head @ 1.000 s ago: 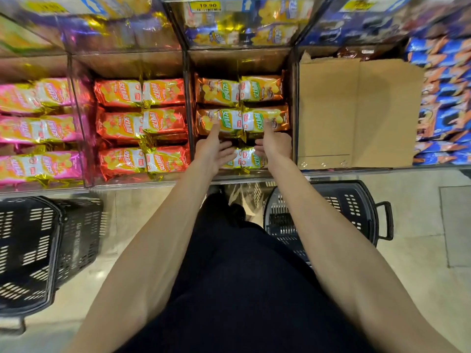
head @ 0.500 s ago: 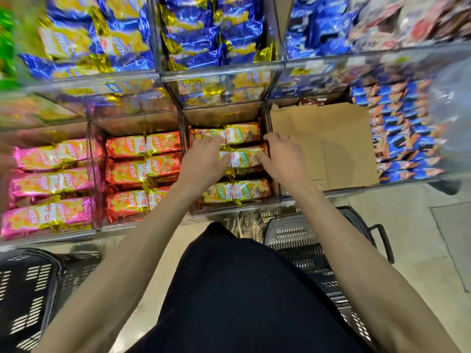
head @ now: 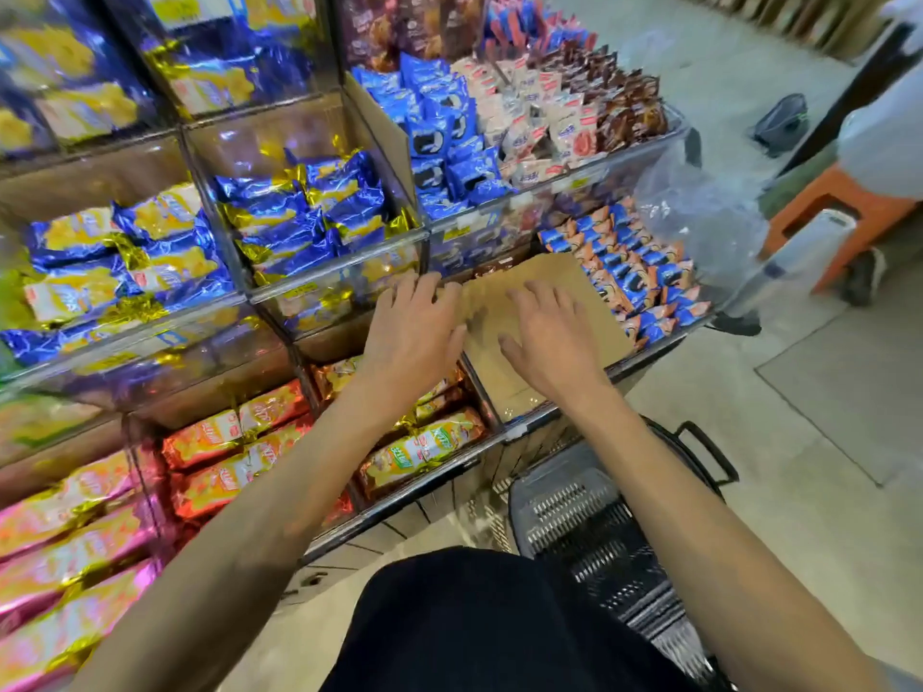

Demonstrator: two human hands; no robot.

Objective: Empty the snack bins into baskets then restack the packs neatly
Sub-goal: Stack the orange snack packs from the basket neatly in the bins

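Observation:
Clear bins on a tiered shelf hold snack packs. Orange-brown packs (head: 424,449) lie stacked in the lower middle bin, red-orange packs (head: 234,452) in the bin to their left, pink packs (head: 70,541) at far left. My left hand (head: 414,327) hovers with spread fingers over the back of the orange-brown bin, holding nothing. My right hand (head: 547,337) lies flat, fingers spread, on the brown cardboard sheet (head: 594,317) that covers the neighbouring bin. A black basket (head: 589,531) stands on the floor below my right arm.
Blue and gold packs (head: 299,212) fill the tier above. Small blue, white and brown packs (head: 499,117) sit at upper right, blue-orange ones (head: 634,272) beside the cardboard. A clear plastic bag (head: 699,207), an orange stool (head: 839,212) and someone's feet are at right.
Both hands have left the orange-brown packs and moved up and right; the right one now rests on the cardboard. The camera has swung up and to the right.

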